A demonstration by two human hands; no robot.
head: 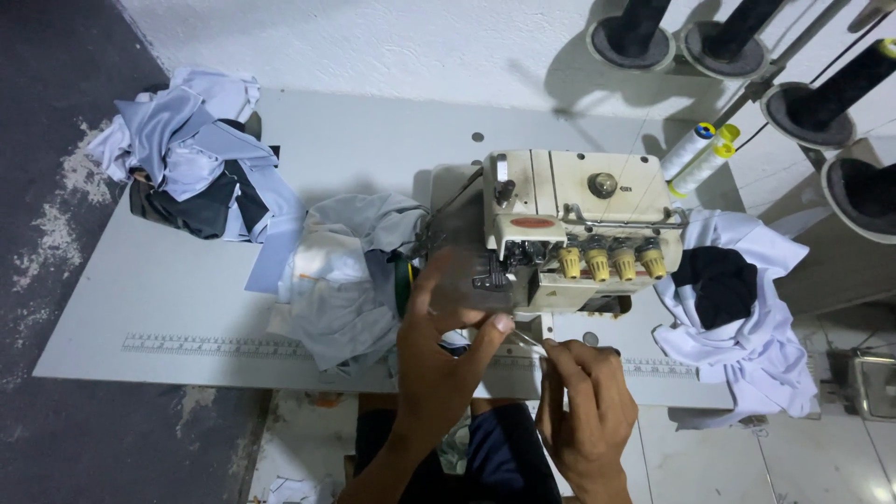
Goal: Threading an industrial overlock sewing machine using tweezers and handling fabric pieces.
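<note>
A cream overlock sewing machine with several yellow tension knobs stands on a white table. My left hand is raised in front of the machine's left side, fingers spread near the needle area, thumb and forefinger close together. My right hand is just below the machine's front, pinching a thin metal tool, perhaps tweezers, whose tip points up and left toward my left thumb. Grey fabric is bunched directly left of the machine. Whether a thread runs between my fingers is too fine to see.
A pile of light blue and dark cloth lies at the table's back left. White and black cloth hangs off the right side. Two white thread cones and several black spools stand behind the machine. A ruler strip runs along the front edge.
</note>
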